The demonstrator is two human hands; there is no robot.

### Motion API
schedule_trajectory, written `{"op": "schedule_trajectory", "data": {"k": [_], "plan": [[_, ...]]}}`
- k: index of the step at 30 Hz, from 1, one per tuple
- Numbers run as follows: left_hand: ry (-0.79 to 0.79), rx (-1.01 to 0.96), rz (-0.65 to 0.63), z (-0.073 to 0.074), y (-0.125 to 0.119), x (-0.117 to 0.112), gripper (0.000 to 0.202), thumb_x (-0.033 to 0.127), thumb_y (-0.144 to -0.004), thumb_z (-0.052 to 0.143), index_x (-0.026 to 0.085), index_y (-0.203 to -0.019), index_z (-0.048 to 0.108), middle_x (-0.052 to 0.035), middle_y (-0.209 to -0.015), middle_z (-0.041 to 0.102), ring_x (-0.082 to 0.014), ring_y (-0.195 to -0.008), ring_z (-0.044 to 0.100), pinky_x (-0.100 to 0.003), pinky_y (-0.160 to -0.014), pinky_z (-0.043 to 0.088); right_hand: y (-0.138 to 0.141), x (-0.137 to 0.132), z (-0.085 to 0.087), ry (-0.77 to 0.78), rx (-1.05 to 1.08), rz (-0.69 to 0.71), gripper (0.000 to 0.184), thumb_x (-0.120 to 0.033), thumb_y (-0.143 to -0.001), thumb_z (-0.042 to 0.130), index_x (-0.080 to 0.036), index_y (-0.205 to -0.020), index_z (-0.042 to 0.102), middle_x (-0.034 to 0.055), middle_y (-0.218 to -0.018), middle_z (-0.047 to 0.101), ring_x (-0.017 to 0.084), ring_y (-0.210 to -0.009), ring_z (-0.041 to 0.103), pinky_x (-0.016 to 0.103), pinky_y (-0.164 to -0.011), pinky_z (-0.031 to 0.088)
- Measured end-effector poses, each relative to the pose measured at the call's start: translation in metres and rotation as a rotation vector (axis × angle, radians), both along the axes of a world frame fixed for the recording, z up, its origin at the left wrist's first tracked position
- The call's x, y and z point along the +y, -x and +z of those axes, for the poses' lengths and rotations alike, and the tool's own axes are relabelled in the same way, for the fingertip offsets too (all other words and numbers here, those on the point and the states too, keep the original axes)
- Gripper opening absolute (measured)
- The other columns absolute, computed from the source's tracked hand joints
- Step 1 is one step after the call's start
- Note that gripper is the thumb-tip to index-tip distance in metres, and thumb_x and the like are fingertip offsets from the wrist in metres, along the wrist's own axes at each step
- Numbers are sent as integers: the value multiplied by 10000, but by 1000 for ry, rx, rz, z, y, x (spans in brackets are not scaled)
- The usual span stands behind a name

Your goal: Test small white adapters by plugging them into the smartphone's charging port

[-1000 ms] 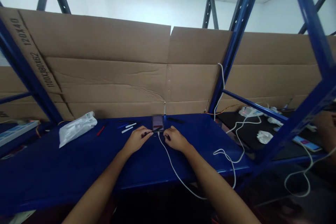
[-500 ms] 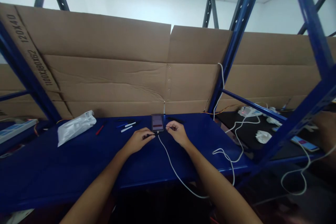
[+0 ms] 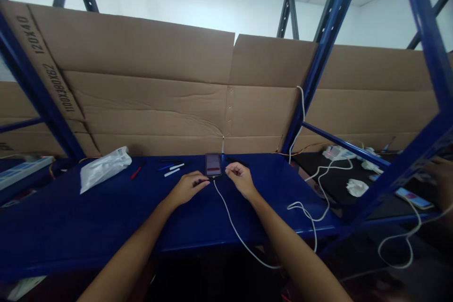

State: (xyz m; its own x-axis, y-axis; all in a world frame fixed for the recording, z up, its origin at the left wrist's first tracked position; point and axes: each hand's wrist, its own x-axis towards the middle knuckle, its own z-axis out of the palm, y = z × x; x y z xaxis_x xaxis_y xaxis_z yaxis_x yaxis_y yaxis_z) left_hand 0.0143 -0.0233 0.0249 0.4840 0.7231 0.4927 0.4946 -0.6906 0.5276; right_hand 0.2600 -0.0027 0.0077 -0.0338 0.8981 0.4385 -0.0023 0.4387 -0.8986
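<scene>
Brown cardboard sheets [image 3: 148,85] stand as a back wall across the middle of the frame, behind blue rack posts [image 3: 320,56]. Below them a blue bench top [image 3: 88,217] fills the lower left and centre. A white plastic bag [image 3: 104,168] lies at centre left.

The left hand [image 3: 188,187] rests on the bench at centre, its fingertips at the near edge of a phone [image 3: 213,165], where a white cable [image 3: 231,219] plugs in. Whether it pinches the plug, I cannot tell. The right hand [image 3: 241,177] hovers just right of the phone with its fingers loosely curled, and its grip is unclear too.

The phone lies flat at centre, screen lit, near the cardboard. A few pens [image 3: 173,170] lie left of it.
</scene>
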Motion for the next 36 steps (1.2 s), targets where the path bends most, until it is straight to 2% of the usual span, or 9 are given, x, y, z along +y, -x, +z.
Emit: {"op": "schedule_trajectory", "data": {"k": [5,11,14,19,21,25,30,33,36], "plan": [[3,-10,36,-3,1,2,314,459,-973,565,222,-1049,756,-50,-943,749,-157,-715,639,-257,-668,486,-1,-1,-1,-25,-40,-38,342,-521,-771,752,-197,-828,660,10,-721,650,138,-616,539,269,-610,455],[6,5,44,0,2,0,303,440,-988,538,226,-1069,736,-46,-980,741,-176,-795,664,-275,-738,498,2,-5,-1,-18,-108,52,320,-504,-788,751,-192,-852,717,43,-794,725,161,-660,602,296,-670,496],[-7,33,46,-1,3,0,322,411,-1030,444,232,-1112,699,-44,-990,714,-188,-874,662,-291,-817,497,4,-6,1,12,-110,73,328,-501,-783,753,-194,-897,736,51,-816,744,174,-680,625,303,-678,503],[24,-36,164,-10,9,7,405,429,-1061,297,220,-1236,596,-71,-1138,656,-214,-1041,621,-347,-943,479,-1,-3,6,-15,-70,-53,310,-494,-804,708,-187,-846,720,43,-781,732,173,-684,620,285,-659,491],[62,-15,179,-13,14,12,401,459,-1042,341,217,-1242,591,-76,-1163,640,-225,-1077,607,-361,-966,468,-5,-1,7,-24,-53,-113,296,-484,-805,692,-189,-814,709,36,-757,724,175,-686,621,281,-655,489],[99,189,226,-17,22,19,327,462,-934,552,210,-1104,671,-67,-985,656,-234,-902,622,-374,-872,466,-10,1,8,-34,-41,-160,260,-448,-806,672,-192,-808,714,30,-730,713,179,-687,633,285,-668,490],[184,306,357,-19,25,20,246,427,-934,561,248,-1021,706,-46,-1010,687,-257,-964,621,-424,-904,393,-12,4,6,-45,-37,-192,238,-422,-811,655,-192,-811,714,23,-716,694,177,-669,619,284,-650,479],[152,282,325,-21,25,20,235,420,-945,553,252,-1008,704,-40,-1014,691,-259,-996,599,-416,-911,376,-13,3,5,-52,-89,-214,251,-427,-843,628,-190,-821,709,24,-709,682,177,-649,598,287,-634,463],[100,180,247,-20,23,19,285,456,-956,539,229,-1025,697,-44,-947,670,-237,-926,580,-381,-876,396,-9,-4,6,-158,-265,-254,239,-403,-886,608,-195,-843,719,42,-760,693,196,-719,598,309,-689,458]]}}
